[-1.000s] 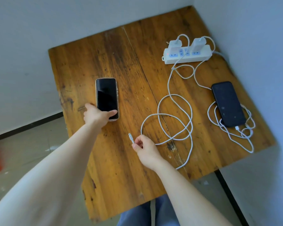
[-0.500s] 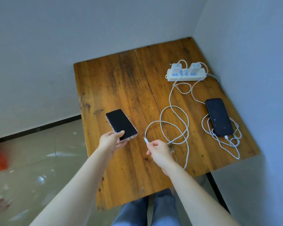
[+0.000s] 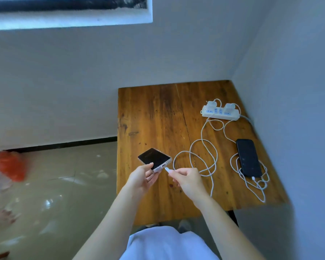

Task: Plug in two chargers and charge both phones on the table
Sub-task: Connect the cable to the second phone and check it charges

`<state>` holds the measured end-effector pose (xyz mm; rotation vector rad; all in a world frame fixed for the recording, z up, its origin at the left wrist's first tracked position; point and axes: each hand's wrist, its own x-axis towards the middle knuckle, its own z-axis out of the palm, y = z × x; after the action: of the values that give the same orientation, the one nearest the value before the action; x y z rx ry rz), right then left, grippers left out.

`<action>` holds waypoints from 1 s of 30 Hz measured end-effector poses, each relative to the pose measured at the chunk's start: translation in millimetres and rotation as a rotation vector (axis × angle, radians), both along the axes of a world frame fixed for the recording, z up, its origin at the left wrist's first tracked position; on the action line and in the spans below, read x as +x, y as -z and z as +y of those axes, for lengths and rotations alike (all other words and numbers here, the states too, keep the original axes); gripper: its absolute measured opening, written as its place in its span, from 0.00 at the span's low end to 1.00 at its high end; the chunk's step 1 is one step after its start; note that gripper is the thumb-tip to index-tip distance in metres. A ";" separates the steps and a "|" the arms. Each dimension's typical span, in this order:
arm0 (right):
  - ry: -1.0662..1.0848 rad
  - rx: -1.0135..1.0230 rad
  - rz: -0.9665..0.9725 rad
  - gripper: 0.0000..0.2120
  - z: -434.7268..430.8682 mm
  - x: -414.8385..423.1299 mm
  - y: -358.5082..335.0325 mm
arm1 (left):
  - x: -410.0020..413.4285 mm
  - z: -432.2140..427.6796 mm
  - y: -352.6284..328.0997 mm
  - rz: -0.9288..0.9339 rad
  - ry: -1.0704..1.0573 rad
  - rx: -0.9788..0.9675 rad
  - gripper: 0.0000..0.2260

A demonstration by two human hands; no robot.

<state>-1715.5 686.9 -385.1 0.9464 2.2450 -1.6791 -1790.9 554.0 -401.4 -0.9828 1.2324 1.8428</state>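
Observation:
My left hand holds a black phone in a clear case lifted above the wooden table. My right hand pinches the white cable's connector, whose tip touches the phone's bottom edge. That white cable loops across the table to a white power strip with two white chargers plugged in. A second black phone lies flat at the right with its own cable attached at the near end.
The table sits in a corner, with grey walls behind and at the right. A tiled floor lies to the left with an orange object on it. A window ledge is up on the back wall.
My left hand has lifted the phone off the table and turned it toward me. My right hand has brought the connector up to the phone's bottom edge. The camera has tilted upward.

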 end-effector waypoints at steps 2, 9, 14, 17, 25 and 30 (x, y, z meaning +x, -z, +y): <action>-0.038 0.059 0.031 0.11 2.5 -2.3 -7.5 | 0.7 2.6 -5.1 0.009 -0.010 0.000 0.15; -0.118 0.226 0.097 0.10 11.0 -9.7 -21.0 | 1.2 13.1 -13.1 0.048 -0.030 -0.009 0.17; -0.164 0.323 0.107 0.14 17.8 -11.7 -25.7 | 3.0 21.9 -19.6 0.082 -0.019 -0.055 0.13; -0.187 0.369 0.095 0.14 20.9 -14.3 -27.0 | 3.3 28.9 -22.0 0.104 -0.008 -0.077 0.10; -0.179 0.397 0.094 0.12 30.2 -17.4 -29.8 | 0.4 43.7 -29.1 0.136 0.004 -0.105 0.16; -0.159 0.382 0.093 0.11 33.7 -21.2 -31.2 | -0.3 48.3 -34.2 0.153 0.038 -0.120 0.15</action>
<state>-1736.7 720.7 -353.9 0.7459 2.6833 -1.2783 -1791.1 602.4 -367.2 -0.8880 1.4579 1.8602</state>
